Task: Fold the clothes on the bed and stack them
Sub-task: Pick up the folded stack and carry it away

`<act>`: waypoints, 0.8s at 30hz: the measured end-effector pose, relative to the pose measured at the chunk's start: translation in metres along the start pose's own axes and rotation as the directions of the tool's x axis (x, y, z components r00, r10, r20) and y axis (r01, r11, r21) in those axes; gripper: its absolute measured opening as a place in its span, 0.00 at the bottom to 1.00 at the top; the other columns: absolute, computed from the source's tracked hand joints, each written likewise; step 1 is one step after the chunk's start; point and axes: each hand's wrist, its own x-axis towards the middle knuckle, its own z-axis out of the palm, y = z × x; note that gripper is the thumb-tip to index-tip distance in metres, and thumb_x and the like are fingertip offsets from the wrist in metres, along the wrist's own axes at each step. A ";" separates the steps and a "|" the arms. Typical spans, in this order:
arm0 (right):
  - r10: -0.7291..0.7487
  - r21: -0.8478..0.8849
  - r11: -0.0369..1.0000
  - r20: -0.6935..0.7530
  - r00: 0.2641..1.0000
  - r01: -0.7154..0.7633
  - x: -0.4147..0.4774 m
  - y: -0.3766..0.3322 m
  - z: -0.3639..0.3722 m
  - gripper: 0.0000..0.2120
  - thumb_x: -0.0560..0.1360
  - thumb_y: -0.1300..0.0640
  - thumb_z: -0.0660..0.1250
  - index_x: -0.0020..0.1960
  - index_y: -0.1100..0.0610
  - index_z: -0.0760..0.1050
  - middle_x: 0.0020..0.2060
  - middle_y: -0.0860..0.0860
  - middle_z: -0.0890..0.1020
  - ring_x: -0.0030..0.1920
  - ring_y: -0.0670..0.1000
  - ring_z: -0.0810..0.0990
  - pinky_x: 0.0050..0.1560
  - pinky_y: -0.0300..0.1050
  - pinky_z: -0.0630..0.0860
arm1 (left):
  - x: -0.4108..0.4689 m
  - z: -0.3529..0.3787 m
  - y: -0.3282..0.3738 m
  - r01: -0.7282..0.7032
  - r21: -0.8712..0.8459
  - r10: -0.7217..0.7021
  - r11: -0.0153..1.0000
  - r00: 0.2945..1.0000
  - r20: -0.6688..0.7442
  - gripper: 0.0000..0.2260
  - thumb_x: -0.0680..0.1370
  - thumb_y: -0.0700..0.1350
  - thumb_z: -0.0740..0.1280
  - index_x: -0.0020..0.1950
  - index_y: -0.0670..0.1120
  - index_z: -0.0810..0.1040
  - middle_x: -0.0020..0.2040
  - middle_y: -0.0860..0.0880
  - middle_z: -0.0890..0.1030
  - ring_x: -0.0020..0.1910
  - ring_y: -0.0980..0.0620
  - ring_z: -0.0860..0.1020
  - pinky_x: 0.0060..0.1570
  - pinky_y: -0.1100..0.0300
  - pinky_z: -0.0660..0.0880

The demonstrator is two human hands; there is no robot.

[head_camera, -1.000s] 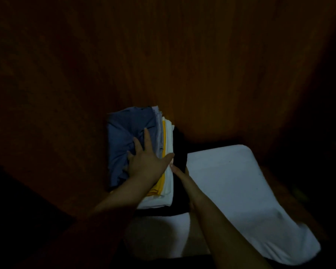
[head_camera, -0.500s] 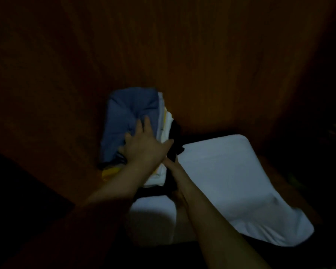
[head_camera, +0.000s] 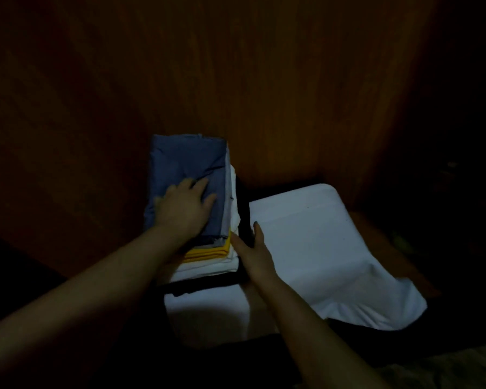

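Note:
A stack of folded clothes (head_camera: 208,256) stands against dark wooden panels, with a folded blue garment (head_camera: 185,161) on top, then grey, yellow and white layers and a black piece at the bottom. My left hand (head_camera: 184,207) presses flat on the blue garment, fingers spread. My right hand (head_camera: 253,248) rests with straight fingers against the stack's right side, at the black layer. A white folded cloth (head_camera: 314,248) lies right of the stack.
Dark wooden panels (head_camera: 264,80) rise right behind the stack. Another white cloth (head_camera: 205,315) lies under the stack's front edge. The scene is very dim; the left and bottom of the view are black.
The stack has been pushed back toward the wooden panels and squared up. My left hand slid further onto the blue garment; my right hand stayed at the stack's right side.

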 end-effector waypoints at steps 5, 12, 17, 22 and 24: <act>-0.240 -0.223 0.949 -0.042 0.970 0.225 0.018 -0.015 0.000 0.27 0.80 0.45 0.55 0.76 0.47 0.50 0.74 0.48 0.59 0.72 0.48 0.59 0.72 0.44 0.56 | 0.008 0.016 -0.011 -0.111 0.024 0.113 0.994 0.962 -0.247 0.22 0.78 0.56 0.53 0.68 0.49 0.72 0.74 0.42 0.64 0.72 0.43 0.62 0.66 0.39 0.54; -0.107 0.051 0.993 0.010 0.994 0.107 0.099 -0.015 0.016 0.29 0.80 0.42 0.51 0.76 0.47 0.45 0.76 0.48 0.54 0.75 0.49 0.55 0.71 0.43 0.54 | 0.041 0.027 -0.019 -0.046 0.030 0.050 0.998 0.989 -0.141 0.25 0.77 0.62 0.43 0.75 0.60 0.55 0.78 0.50 0.50 0.76 0.47 0.48 0.68 0.36 0.44; -0.110 0.154 0.984 0.114 0.987 0.092 0.121 -0.007 0.051 0.53 0.60 0.21 0.59 0.76 0.48 0.53 0.74 0.50 0.60 0.73 0.52 0.61 0.74 0.53 0.58 | 0.044 0.031 -0.030 0.019 0.062 -0.012 0.998 0.994 -0.110 0.30 0.73 0.64 0.39 0.75 0.62 0.51 0.78 0.51 0.47 0.76 0.49 0.46 0.69 0.37 0.43; -0.108 0.064 0.993 0.112 0.988 0.101 0.109 -0.019 0.049 0.40 0.70 0.26 0.53 0.76 0.44 0.50 0.76 0.47 0.54 0.74 0.48 0.57 0.74 0.48 0.54 | 0.046 0.039 -0.035 0.030 0.077 -0.022 0.997 0.994 -0.106 0.31 0.72 0.65 0.40 0.75 0.61 0.52 0.78 0.51 0.48 0.76 0.49 0.47 0.69 0.38 0.43; -0.148 -0.004 0.989 0.092 0.985 0.149 0.107 -0.020 0.040 0.28 0.79 0.39 0.50 0.76 0.44 0.46 0.77 0.47 0.46 0.75 0.47 0.50 0.74 0.46 0.50 | 0.050 0.044 -0.035 0.031 0.065 -0.023 0.997 0.992 -0.123 0.33 0.71 0.67 0.37 0.75 0.61 0.54 0.78 0.51 0.49 0.76 0.48 0.49 0.69 0.38 0.44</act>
